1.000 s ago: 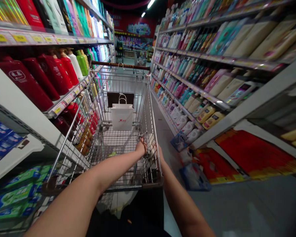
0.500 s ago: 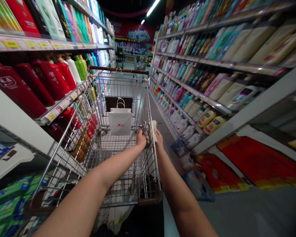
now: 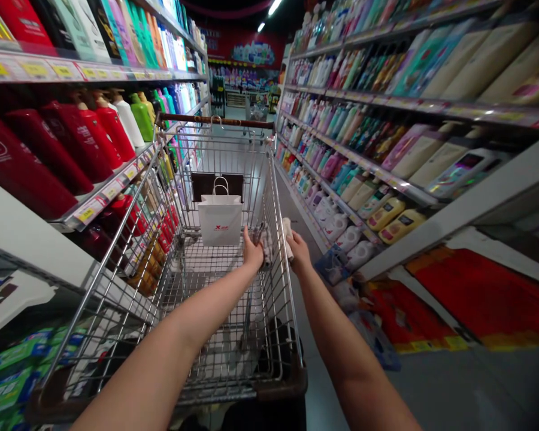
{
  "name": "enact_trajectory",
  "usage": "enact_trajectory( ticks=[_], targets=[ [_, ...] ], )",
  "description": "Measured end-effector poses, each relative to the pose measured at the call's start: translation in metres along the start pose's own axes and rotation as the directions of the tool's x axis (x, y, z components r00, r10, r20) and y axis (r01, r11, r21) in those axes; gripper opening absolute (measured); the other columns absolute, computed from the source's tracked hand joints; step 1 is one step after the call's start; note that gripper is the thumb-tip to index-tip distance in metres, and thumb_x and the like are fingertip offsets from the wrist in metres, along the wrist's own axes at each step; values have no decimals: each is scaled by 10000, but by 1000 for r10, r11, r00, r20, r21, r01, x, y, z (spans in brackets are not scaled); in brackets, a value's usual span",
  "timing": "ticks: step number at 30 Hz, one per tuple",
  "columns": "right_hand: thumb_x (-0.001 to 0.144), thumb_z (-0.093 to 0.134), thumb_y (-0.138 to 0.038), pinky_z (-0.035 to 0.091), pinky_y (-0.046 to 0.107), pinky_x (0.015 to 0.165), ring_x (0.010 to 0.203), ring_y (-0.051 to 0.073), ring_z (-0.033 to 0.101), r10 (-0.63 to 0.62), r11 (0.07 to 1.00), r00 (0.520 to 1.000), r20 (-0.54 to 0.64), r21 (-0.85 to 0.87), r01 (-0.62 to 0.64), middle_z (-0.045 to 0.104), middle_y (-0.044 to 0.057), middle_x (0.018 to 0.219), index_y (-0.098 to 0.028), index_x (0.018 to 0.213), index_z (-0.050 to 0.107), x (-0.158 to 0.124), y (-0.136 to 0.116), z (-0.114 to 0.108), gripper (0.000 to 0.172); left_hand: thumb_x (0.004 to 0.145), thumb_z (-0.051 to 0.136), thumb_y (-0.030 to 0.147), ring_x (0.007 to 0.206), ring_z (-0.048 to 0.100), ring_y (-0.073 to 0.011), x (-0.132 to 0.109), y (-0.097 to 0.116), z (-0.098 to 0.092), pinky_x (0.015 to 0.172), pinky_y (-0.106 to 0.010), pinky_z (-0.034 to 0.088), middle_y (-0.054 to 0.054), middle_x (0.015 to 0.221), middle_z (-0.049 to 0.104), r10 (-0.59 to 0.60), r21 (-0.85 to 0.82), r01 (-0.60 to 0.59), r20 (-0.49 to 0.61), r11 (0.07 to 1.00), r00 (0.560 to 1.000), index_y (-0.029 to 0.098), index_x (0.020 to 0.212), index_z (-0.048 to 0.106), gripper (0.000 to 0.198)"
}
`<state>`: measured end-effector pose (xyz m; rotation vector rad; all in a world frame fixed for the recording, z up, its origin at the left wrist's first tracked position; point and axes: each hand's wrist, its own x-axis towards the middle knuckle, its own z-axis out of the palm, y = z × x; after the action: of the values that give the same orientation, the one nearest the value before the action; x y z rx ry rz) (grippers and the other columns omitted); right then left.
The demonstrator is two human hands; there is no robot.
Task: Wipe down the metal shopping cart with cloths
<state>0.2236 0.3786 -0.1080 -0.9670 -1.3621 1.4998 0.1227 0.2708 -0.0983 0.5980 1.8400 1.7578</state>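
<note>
**Holding a checked cloth (image 3: 266, 245) with both hands**

Head cam: left hand (image 3: 253, 252) has its fingers together, pressed on the cloth's side; right hand (image 3: 299, 251) pinches its pale end. It's just above the wire cart (image 3: 215, 123), near a white paper bag (image 3: 220, 221).

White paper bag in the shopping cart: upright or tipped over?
Upright: the white paper bag stands square, its handles rising straight from the top edge.

Grey-and-white checked cloth (image 3: 265, 246) — white paper bag (image 3: 220, 222); red logo (image 3: 221, 227).
</note>
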Motion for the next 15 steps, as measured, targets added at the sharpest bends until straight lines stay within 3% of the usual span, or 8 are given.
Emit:
enact_trajectory(
  ticks=[2, 6, 10, 13, 15],
  targets=[
    [714, 675, -461, 540, 331, 921, 946, 191, 687, -38, 997, 999, -26, 64, 39, 765, 44, 1125, -215, 1243, 688, 17, -10, 12, 584, 910, 639, 143, 1388, 611, -263, 16, 24, 2, 1164, -383, 446, -123, 1635, 522, 57, 66, -53, -62, 996, 996, 282, 1653, 292, 832],
    [769, 649, -431, 559, 350, 941, 965, 197, 706, -28, 997, 998, 58, 70, 24, 773, 46, 1170, -226, 1301, 670, 27, -13, 36, 570, 916, 565, 68, 1160, 722, -257, 34, 44, 6, 1077, -402, 497, -115, 1387, 714, 46, 108, -40, -56, 993, 997, 278, 1519, 478, 645],
    [779, 664, -450, 583, 367, 901, 919, 222, 734, 47, 996, 995, 83, 72, -53, 790, 58, 1059, -202, 1257, 698, 18, -5, 40, 539, 849, 508, -19, 996, 731, -200, 41, 27, 8, 1021, -362, 528, -41, 1078, 789, 1, 109, 2, -22, 994, 1000, 257, 1197, 650, 467],
    [758, 689, -485, 596, 384, 887, 904, 238, 743, 110, 992, 986, 128, 54, -118, 790, 56, 985, -192, 1232, 701, 11, -3, 36, 558, 777, 482, -60, 1079, 720, -184, 45, 13, 10, 1063, -338, 521, -29, 1116, 796, 17, 50, -18, 32, 999, 999, 224, 1038, 714, 450],
    [733, 713, -490, 593, 391, 915, 930, 242, 746, 122, 989, 982, 144, 71, -133, 793, 54, 987, -200, 1211, 699, 8, -4, 34, 559, 777, 476, -56, 1182, 710, -191, 47, 8, 10, 1127, -342, 492, -58, 1214, 794, 24, -15, -22, 95, 1000, 995, 195, 1051, 763, 469]
  ],
)
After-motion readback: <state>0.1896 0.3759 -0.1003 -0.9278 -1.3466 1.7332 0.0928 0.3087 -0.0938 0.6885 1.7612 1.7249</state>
